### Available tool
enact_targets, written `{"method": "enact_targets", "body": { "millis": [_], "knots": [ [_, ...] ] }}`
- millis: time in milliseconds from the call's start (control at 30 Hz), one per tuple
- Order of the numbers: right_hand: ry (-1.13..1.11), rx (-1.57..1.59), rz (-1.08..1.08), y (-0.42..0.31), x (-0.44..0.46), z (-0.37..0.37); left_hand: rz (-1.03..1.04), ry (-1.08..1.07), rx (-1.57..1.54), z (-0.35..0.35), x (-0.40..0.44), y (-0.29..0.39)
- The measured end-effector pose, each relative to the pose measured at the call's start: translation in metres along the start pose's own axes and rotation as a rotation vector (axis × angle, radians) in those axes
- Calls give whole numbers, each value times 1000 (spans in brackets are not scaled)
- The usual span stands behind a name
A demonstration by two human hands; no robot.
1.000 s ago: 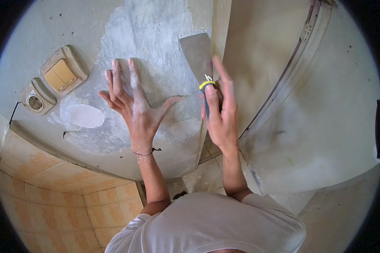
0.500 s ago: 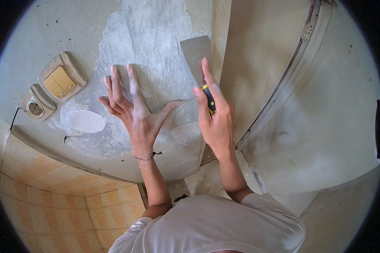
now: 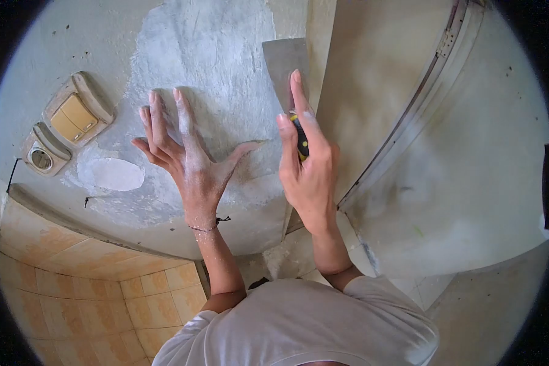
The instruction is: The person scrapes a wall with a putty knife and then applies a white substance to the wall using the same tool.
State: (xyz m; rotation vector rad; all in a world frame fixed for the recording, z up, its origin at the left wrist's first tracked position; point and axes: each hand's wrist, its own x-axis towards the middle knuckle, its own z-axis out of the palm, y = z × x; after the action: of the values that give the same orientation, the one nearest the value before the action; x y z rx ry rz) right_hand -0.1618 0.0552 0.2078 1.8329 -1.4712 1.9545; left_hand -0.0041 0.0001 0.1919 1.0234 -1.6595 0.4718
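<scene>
My left hand (image 3: 195, 165) lies with fingers spread on the wall, over a rough whitish patch (image 3: 207, 55) where the surface is bare or skimmed. White dust coats its fingers and wrist, and a thin dark bracelet (image 3: 202, 229) circles the wrist. In my right hand (image 3: 311, 171) is a putty knife (image 3: 285, 64) with a wide grey blade and a black-and-yellow handle. The blade points upward near the wall's right edge, index finger stretched along it. Whether the blade's edge touches the wall, I cannot tell.
Left of my left hand are a yellowed light switch (image 3: 73, 119) and a round socket (image 3: 41, 158). A smooth white filled spot (image 3: 119, 174) lies below them. Orange-beige tiles (image 3: 73, 299) line the lower left. A door frame (image 3: 409, 116) stands at right.
The putty knife and my right hand have moved slightly up along the wall's edge. My left hand stays spread on the wall; the view has shifted a little.
</scene>
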Motion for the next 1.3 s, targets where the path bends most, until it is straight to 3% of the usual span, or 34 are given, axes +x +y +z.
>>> {"method": "enact_targets", "body": {
  "millis": [233,400,433,500,600,700,833,900,1000,1133,1300],
  "knots": [
    [-36,-26,2,1,-2,-7,-17,-6,-11,0,1,0],
    [-184,6,214,-9,-8,-20,4,-6,-11,-1,0,-2],
    [-182,5,209,-5,-5,-16,5,-9,-8,0,1,-2],
    [-50,16,-9,8,3,-6,-3,-6,-12,0,2,-1],
    [-29,21,-45,9,4,-5,3,-9,4,0,1,-1],
    [-126,-1,126,3,-12,-13,11,-2,17,1,0,-3],
    [-99,7,74,3,-1,-6,13,11,10,0,1,-2],
    [-6,7,-84,8,4,2,14,0,6,0,-2,-2],
    [-132,4,65,3,-13,-4,7,7,4,1,0,-3],
    [-108,10,-82,7,0,7,10,-5,9,1,-1,-4],
    [-99,51,-84,4,-4,1,11,-8,14,1,-1,-3]
  ]
}}
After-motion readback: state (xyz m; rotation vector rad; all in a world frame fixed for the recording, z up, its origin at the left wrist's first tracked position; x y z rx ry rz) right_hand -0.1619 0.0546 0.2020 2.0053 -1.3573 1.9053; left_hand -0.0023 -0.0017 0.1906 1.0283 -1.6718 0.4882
